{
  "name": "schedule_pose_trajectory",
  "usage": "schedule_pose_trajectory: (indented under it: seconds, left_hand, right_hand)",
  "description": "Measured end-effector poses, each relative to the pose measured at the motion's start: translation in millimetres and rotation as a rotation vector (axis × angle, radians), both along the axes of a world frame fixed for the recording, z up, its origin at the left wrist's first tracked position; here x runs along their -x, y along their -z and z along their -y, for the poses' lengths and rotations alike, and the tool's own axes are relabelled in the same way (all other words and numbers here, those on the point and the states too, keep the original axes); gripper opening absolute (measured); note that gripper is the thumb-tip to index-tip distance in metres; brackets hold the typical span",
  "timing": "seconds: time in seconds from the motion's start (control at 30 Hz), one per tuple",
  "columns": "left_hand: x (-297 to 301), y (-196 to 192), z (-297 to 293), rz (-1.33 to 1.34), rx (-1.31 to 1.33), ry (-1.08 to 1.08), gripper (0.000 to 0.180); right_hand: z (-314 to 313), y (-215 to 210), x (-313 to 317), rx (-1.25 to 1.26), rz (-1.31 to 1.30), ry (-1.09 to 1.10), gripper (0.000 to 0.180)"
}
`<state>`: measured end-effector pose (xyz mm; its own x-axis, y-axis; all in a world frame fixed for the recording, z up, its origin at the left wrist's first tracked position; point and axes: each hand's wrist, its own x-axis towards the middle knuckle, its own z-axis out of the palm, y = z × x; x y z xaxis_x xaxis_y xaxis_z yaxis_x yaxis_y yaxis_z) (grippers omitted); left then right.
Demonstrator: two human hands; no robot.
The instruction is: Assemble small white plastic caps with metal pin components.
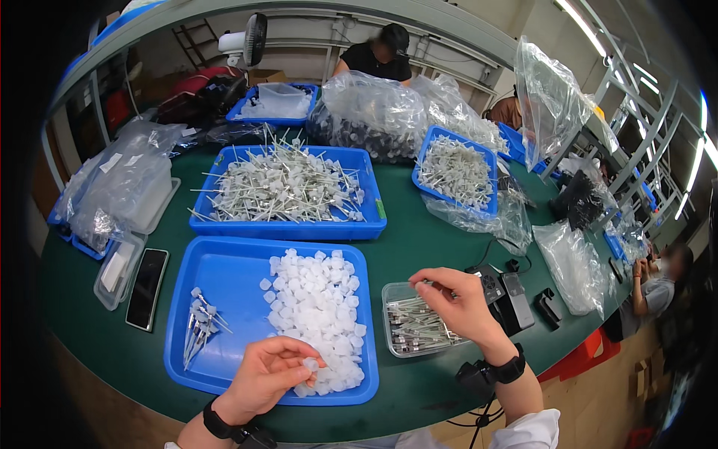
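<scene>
At lower centre, the left hand (271, 372) pinches one white cap (310, 364), some fingertips hidden. Right of centre, the right hand (462, 303) curls over one box (387, 329), partly hiding its sticks (415, 322); I cannot tell whether it holds any. One blue tray (224, 262), lower centre-left, carries uncountable heaped caps (314, 299).

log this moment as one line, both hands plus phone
left hand: pinching white piece at blue tray | right hand: over clear box of thin rods, grip unclear | phone: lying left of tray
</scene>
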<state>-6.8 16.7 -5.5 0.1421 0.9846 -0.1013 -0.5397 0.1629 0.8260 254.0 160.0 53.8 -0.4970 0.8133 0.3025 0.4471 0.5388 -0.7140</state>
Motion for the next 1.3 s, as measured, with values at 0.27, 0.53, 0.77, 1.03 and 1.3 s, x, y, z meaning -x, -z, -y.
schedule_pose_trajectory:
  seconds: [0.27, 0.53, 0.77, 1.03, 1.3]
  left_hand:
    - [4, 2, 4, 0.185, -0.034, 0.102, 0.026]
    - [4, 3, 4, 0.293, -0.033, 0.097, 0.028]
    - [5, 4, 6, 0.397, 0.016, 0.148, 0.032]
    - [4, 12, 7, 0.365, -0.034, 0.187, 0.032]
    - [0, 6, 4, 0.243, 0.036, 0.153, 0.027]
  right_hand:
    - [60, -25, 31, 0.204, -0.135, -0.391, 0.043]
    - [84, -2, 38, 0.734, -0.532, -0.747, 0.023]
    - [97, -5, 45, 1.310, -0.978, -0.742, 0.013]
    - [93, 21, 53, 0.704, -0.778, -0.577, 0.020]
    - [93, 28, 62, 0.010, -0.370, -0.412, 0.026]
